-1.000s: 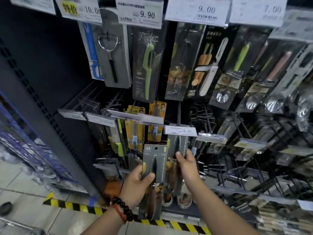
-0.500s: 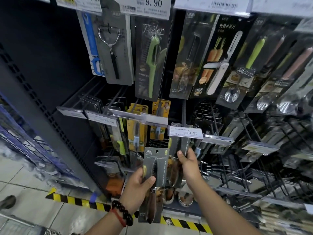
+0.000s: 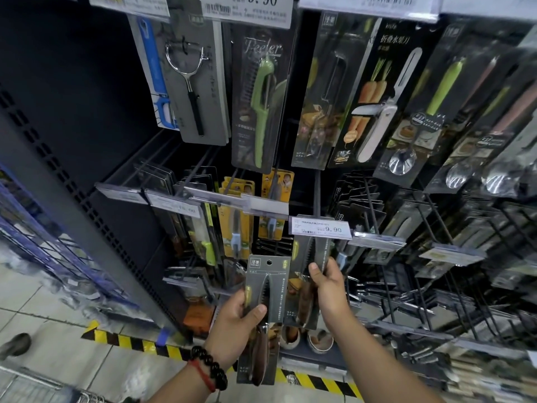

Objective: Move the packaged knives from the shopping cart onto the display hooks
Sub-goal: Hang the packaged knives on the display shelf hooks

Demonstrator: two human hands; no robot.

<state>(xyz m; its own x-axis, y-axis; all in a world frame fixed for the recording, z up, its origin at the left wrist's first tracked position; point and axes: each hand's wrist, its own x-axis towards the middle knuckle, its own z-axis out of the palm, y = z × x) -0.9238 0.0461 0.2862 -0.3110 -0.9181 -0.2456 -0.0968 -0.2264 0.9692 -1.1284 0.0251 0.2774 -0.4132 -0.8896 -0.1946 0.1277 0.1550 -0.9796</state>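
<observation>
In front of the display hooks, the left hand holds a packaged knife upright, fingers curled round its left edge and thumb pressed on its face, a bead bracelet on the wrist. Just to the right, the right hand pinches a second knife pack hanging under the 9.90 price tag. Both grips are closed on their packs. Peelers hang on the row above, and striped floor tape runs below

"9.90" on top price tag, "Peeler" on green peeler pack, "9.90" on lower price tag
</observation>
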